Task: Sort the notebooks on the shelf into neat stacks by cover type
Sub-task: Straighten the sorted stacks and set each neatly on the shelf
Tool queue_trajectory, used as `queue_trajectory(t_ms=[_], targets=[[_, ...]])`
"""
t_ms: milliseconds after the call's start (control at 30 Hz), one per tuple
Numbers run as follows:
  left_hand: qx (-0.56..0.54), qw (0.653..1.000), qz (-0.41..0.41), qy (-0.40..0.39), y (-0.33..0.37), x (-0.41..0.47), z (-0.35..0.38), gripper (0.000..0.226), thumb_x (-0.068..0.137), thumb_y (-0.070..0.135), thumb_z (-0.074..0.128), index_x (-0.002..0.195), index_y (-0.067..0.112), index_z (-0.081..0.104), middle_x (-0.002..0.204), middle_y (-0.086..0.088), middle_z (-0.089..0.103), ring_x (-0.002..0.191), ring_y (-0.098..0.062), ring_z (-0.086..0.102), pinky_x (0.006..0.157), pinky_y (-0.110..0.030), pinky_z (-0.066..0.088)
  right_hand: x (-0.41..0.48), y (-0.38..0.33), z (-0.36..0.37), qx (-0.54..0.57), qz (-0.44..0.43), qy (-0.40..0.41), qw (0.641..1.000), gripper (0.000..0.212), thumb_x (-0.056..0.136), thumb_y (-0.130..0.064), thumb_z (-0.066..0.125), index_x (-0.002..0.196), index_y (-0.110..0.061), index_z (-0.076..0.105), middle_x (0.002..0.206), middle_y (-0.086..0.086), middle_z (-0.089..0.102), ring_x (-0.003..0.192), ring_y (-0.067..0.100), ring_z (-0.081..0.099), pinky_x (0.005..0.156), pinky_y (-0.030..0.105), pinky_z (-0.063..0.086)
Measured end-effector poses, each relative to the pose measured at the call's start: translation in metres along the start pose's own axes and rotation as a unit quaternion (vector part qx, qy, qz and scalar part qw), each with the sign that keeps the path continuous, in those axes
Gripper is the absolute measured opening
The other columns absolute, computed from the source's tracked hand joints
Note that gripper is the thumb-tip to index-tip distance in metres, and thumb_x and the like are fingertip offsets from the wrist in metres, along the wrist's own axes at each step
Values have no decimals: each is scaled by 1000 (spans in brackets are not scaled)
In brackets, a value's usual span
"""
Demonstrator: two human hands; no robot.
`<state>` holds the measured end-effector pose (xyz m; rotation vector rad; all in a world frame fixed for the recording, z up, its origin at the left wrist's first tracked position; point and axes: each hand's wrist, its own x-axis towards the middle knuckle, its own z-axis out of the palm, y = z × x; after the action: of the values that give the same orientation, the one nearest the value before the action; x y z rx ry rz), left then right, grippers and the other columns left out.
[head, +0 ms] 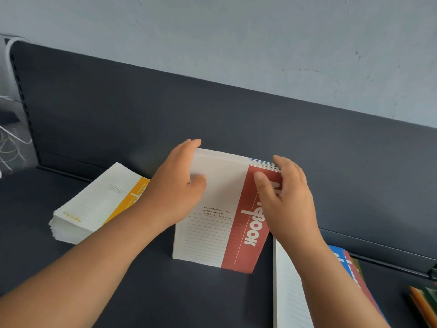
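Around red notebook bundle (212,233): yellow stack (94,204) blocks left, mixed pile (286,299) crowds right, back panel (142,110) close behind, shelf (189,299) in front open.

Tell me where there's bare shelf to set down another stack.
Bare shelf shows in front of the red-striped bundle, nearest you, and left of the yellow-striped stack. The right front corner is crowded with mixed notebooks.

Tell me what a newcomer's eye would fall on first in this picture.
First, the bundle of white notebooks with a red cover band, stood on edge mid-shelf and gripped at its top corners by the left hand and the right hand. Next, the flat stack of white-and-yellow notebooks to its left on the dark grey metal shelf, and the blue and red notebook covers at lower right.
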<state>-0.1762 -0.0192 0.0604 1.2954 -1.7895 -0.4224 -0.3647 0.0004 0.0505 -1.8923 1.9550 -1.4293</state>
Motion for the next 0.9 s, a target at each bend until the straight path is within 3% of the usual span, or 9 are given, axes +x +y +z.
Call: queue_trajectory(t_ms=[200,267,333,367,433,500,667,767,900], targets=[[-39,999,-7,-18,-3,-1,1,63,96,9,42,149,35,20,154,16,23,137,-1,25,87,-4,23,-2,4,2,63,23,-6,998,65,93,-43,56,149,-27,26,146,-7,41,123,15,54,98,44,51],[-81,996,-25,-20,-5,-5,4,71,97,8,41,151,39,6,154,20,19,135,9,25,88,0,25,-8,6,3,148,61,-2,987,73,92,-36,60,151,-30,17,125,-18,56,109,10,61,95,41,53],[-116,992,-49,-16,-10,-8,9,73,98,8,39,151,37,-3,140,24,25,110,26,38,68,7,33,-15,10,9,212,108,-12,971,66,94,-29,58,150,-29,21,93,-27,64,94,5,65,89,38,55],[-121,991,-58,-13,-13,-10,12,71,99,7,37,152,35,-2,134,24,28,104,20,44,62,5,36,-19,13,13,229,123,-20,966,56,96,-27,56,145,-29,29,90,-26,64,92,6,66,86,37,56],[-107,993,-58,-10,-22,-11,18,63,98,5,35,151,32,13,133,19,40,113,2,48,66,-3,40,-23,18,21,238,139,-33,961,31,100,-27,49,130,-32,41,96,-22,64,96,9,66,82,36,57],[-81,995,-58,-3,-29,-11,22,53,98,3,33,144,29,28,127,9,52,114,-10,52,74,-13,43,-24,21,23,241,145,-42,959,23,103,-24,43,124,-34,41,103,-21,62,97,9,65,80,34,56],[-66,996,-63,17,-39,-11,22,47,99,6,37,137,34,40,123,10,58,114,-13,54,77,-21,48,-22,26,16,222,137,-58,964,22,102,-14,45,113,-33,46,103,-20,63,93,6,66,69,21,53],[-81,995,-48,19,-39,-10,21,44,99,6,40,133,33,46,123,13,59,115,-11,55,75,-16,46,-22,28,13,232,142,-45,961,25,99,-12,50,102,-37,52,101,-15,68,89,7,70,69,22,56],[-111,993,-26,34,-38,-9,22,47,99,7,40,137,35,42,127,17,58,117,-6,53,80,-16,47,-15,27,9,241,158,-25,957,17,98,-15,53,110,-28,55,100,-13,70,82,6,72,61,18,55]])
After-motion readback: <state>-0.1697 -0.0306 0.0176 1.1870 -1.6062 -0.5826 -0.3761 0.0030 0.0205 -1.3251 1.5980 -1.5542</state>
